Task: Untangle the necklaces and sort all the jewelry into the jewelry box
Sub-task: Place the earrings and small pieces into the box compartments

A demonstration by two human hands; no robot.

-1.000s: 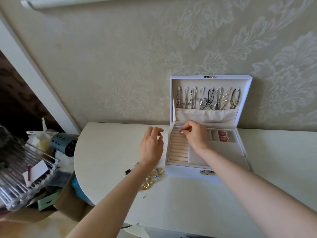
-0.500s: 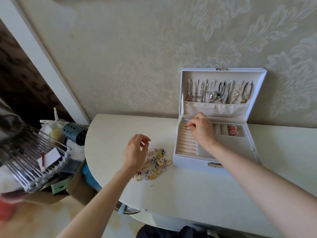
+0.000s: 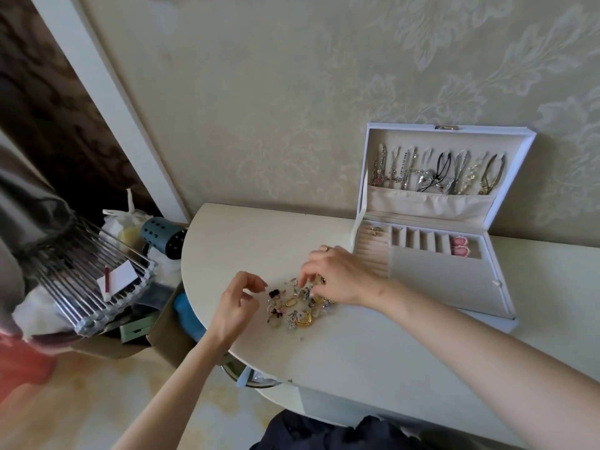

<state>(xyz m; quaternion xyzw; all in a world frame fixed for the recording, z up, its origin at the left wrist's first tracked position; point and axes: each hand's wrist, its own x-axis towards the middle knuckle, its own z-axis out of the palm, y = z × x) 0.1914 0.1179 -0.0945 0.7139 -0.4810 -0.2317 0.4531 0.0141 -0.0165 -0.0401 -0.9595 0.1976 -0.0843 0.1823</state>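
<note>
A white jewelry box (image 3: 506,287) stands open on the white table (image 3: 357,352) against the wall. Several necklaces (image 3: 435,172) hang in its lid. A ring (image 3: 375,231) sits in the ring rolls, and pink earrings (image 3: 460,250) lie in a back compartment. A pile of loose jewelry (image 3: 292,306), gold hoops and small pieces, lies on the table left of the box. My right hand (image 3: 337,280) is over the pile with bent fingertips down among the pieces; a pinch is not clear. My left hand (image 3: 237,306) hovers just left of the pile, fingers loosely curled, holding nothing.
The table's rounded left edge runs close to the pile. Beyond it, lower down, are a wire rack (image 3: 91,280), a blue perforated cylinder (image 3: 162,238) and a cardboard box (image 3: 162,332). Patterned wall stands right behind the jewelry box.
My right hand left the ring rolls, where a ring now sits, and came down left onto the pile. My left hand dropped toward the pile's left side. The view shifted left.
</note>
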